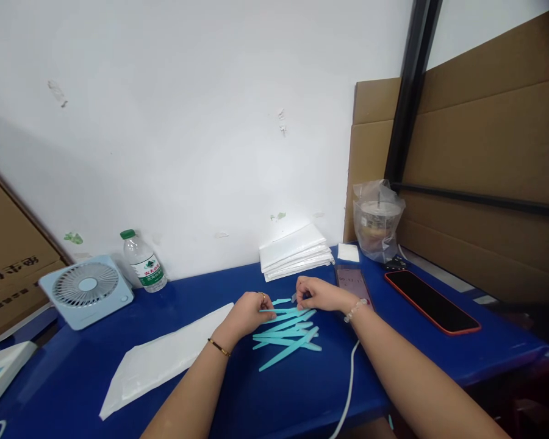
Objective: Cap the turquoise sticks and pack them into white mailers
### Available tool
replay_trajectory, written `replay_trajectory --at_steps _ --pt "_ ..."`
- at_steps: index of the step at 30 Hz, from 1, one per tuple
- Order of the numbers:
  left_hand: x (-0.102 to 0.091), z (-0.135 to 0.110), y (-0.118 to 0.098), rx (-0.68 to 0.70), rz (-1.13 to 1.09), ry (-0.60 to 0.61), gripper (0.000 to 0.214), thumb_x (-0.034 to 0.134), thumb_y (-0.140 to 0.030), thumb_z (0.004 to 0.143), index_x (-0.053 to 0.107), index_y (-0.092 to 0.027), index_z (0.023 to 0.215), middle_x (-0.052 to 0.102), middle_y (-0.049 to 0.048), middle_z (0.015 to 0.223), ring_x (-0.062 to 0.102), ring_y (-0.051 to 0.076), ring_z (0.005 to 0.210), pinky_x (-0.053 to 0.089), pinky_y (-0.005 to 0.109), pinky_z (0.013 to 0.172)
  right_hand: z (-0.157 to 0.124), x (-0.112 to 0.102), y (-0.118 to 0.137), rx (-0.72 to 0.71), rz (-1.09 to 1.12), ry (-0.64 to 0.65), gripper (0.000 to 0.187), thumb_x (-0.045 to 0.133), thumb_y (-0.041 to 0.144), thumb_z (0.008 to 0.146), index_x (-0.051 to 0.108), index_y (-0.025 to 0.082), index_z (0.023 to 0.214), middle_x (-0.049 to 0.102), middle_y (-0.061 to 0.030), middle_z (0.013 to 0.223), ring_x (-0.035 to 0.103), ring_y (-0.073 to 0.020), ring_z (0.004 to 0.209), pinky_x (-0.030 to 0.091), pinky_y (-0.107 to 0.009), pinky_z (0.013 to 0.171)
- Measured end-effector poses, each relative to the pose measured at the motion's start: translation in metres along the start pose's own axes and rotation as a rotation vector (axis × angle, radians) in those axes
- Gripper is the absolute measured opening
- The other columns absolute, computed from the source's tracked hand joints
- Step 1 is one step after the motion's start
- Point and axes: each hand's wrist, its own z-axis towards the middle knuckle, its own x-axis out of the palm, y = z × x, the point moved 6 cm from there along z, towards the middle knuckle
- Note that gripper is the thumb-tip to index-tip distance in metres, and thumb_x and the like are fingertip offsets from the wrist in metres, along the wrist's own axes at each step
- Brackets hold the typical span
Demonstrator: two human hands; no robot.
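Several slim turquoise eyebrow razors (pixel 286 335) lie crossed in a loose pile on the blue table, some with pale translucent ends. At the pile's back left, my left hand (pixel 251 314) is closed, thumb and fingers pinching one eyebrow razor (pixel 283 311). My right hand (pixel 318 294) is closed at the pile's back right, its fingertips pressed together. A small translucent piece shows by those fingertips; whether they hold it is unclear. Between the hands, just behind the pile, another turquoise razor (pixel 281 301) shows a notched end.
A flat white packet (pixel 169 355) lies left of the pile. White packets (pixel 295 251) are stacked against the wall. A phone (pixel 353 283) and an orange-edged phone (pixel 432 302) lie right, near a bagged cup (pixel 379 222). A fan (pixel 88 291), bottle (pixel 144 262) and white cable (pixel 350 390) are also there.
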Motion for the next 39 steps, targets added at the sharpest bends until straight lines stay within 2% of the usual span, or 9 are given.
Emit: replay_trajectory --at_steps 4,8,15,19,23,26,33,36,39 --pt "-0.002 0.004 0.012 -0.067 -0.144 -0.011 0.027 0.061 -0.043 0.068 0.063 -0.017 0.075 0.059 -0.0019 0.065 0.05 0.012 0.06 0.035 0.022 0.053 -0.002 -0.012 0.003 0.005 0.028 -0.137 0.02 0.067 0.037 0.074 0.066 0.018 0.08 0.053 -0.002 0.086 0.052 -0.0135 0.075 0.041 -0.023 0.065" --pt "0.001 0.006 0.013 -0.06 -0.226 0.016 0.031 0.062 -0.045 0.067 0.062 -0.016 0.076 0.057 -0.0021 0.064 0.049 0.011 0.058 0.036 0.021 0.052 0.001 -0.006 0.009 -0.046 0.014 -0.092 0.021 0.066 0.04 0.075 0.068 0.02 0.08 0.056 -0.0026 0.086 0.053 -0.0147 0.077 0.041 -0.024 0.067" --pt "-0.008 0.003 0.028 -0.052 -0.047 -0.072 0.028 0.06 -0.043 0.07 0.065 -0.019 0.082 0.062 0.0013 0.079 0.054 0.015 0.072 0.038 0.024 0.06 -0.002 -0.018 -0.013 0.058 -0.153 -0.192 0.013 0.067 0.033 0.074 0.071 0.021 0.078 0.057 -0.0027 0.085 0.053 -0.016 0.079 0.039 -0.025 0.07" --pt "-0.01 0.001 0.019 0.005 0.055 -0.127 0.031 0.064 -0.043 0.067 0.065 -0.022 0.09 0.06 0.0023 0.088 0.054 0.017 0.08 0.039 0.025 0.066 -0.006 -0.015 -0.004 0.036 -0.153 -0.118 0.017 0.066 0.037 0.075 0.07 0.023 0.082 0.057 -0.0024 0.088 0.054 -0.0169 0.082 0.037 -0.028 0.076" --pt "0.0 0.0 -0.004 0.094 0.122 -0.081 0.025 0.063 -0.044 0.069 0.067 -0.024 0.085 0.062 0.002 0.088 0.055 0.018 0.085 0.038 0.026 0.071 -0.006 -0.002 0.002 0.049 -0.198 0.033 0.018 0.073 0.038 0.067 0.07 0.023 0.077 0.056 -0.0011 0.088 0.054 -0.02 0.087 0.03 -0.035 0.086" --pt "0.004 0.001 -0.008 0.084 0.181 -0.049 0.016 0.063 -0.038 0.07 0.067 -0.023 0.076 0.063 0.001 0.081 0.056 0.018 0.081 0.036 0.026 0.069 -0.004 0.003 0.001 0.052 -0.2 0.078 0.015 0.072 0.035 0.069 0.069 0.022 0.075 0.054 -0.0012 0.087 0.054 -0.0198 0.087 0.03 -0.036 0.087" --pt "-0.014 -0.002 0.022 -0.084 0.163 -0.086 0.013 0.06 -0.032 0.072 0.065 -0.022 0.078 0.063 0.0006 0.079 0.056 0.016 0.071 0.036 0.025 0.062 -0.011 -0.023 -0.009 0.139 -0.148 -0.14 0.017 0.068 0.035 0.071 0.068 0.019 0.078 0.057 -0.0034 0.087 0.053 -0.0168 0.078 0.039 -0.026 0.069" --pt "-0.015 -0.005 0.016 -0.068 0.121 -0.104 0.023 0.059 -0.04 0.072 0.066 -0.022 0.085 0.063 0.0015 0.082 0.056 0.016 0.073 0.037 0.025 0.061 -0.013 -0.018 -0.002 0.082 -0.144 -0.023 0.02 0.073 0.038 0.066 0.07 0.021 0.077 0.057 -0.0017 0.087 0.054 -0.0173 0.082 0.038 -0.027 0.074" --pt "-0.004 -0.007 -0.002 0.02 0.072 -0.045 0.028 0.06 -0.046 0.071 0.067 -0.022 0.085 0.064 0.002 0.084 0.057 0.017 0.075 0.038 0.025 0.062 -0.014 -0.008 0.003 0.076 -0.188 0.104 0.019 0.076 0.038 0.062 0.071 0.022 0.072 0.057 -0.0006 0.084 0.055 -0.0182 0.084 0.034 -0.03 0.083"
